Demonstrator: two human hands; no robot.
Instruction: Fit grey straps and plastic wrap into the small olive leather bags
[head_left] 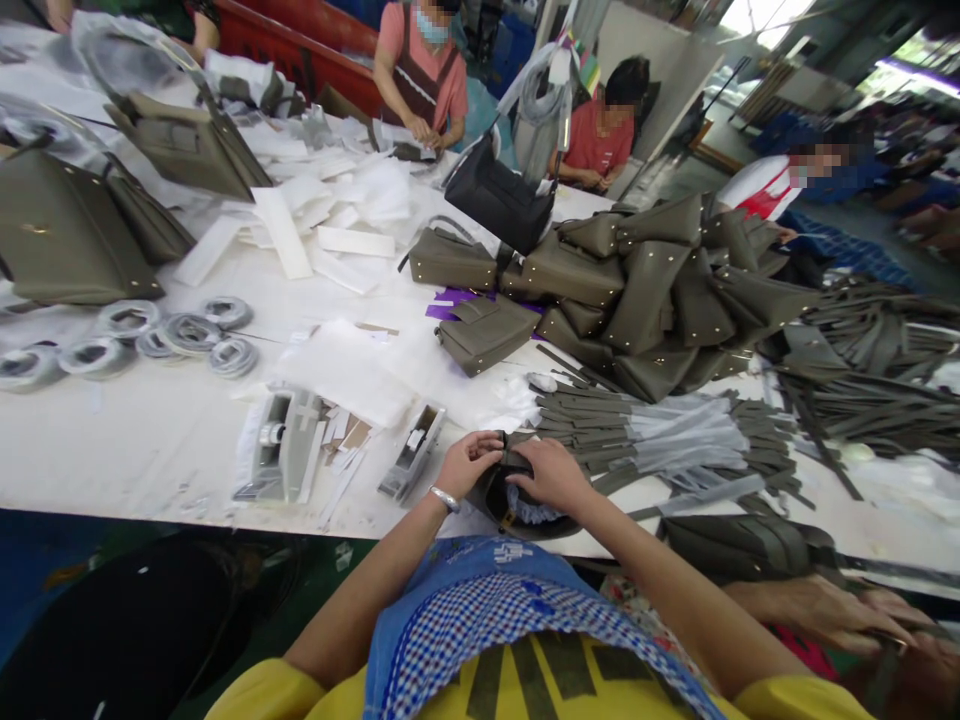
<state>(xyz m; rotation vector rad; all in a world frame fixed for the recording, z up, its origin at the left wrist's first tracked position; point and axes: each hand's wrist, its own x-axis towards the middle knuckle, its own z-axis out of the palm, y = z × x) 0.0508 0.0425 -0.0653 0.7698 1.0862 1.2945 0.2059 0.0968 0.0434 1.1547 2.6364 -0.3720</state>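
A dark olive handbag (495,497) sits at the table's front edge, close against my apron, its mouth facing up. Pale wrapping (531,512) shows inside it. My left hand (472,462) pinches the bag's far rim, where a short dark strap piece stands up. From the other side my right hand (553,474) grips the same rim, thumb reaching into the mouth. The fingertips are close together, and the exact part between them is too small to make out. Left of my left hand is a tape dispenser (412,452), with a larger dispenser (279,450) beyond it.
Olive straps (600,425) lie bundled to the right, below a heap of olive bags (645,290). White padding sheets (352,240), wrapped coils (191,332) and finished bags (75,230) fill the left. Co-workers sit across the table; another person's hands (847,615) work at lower right.
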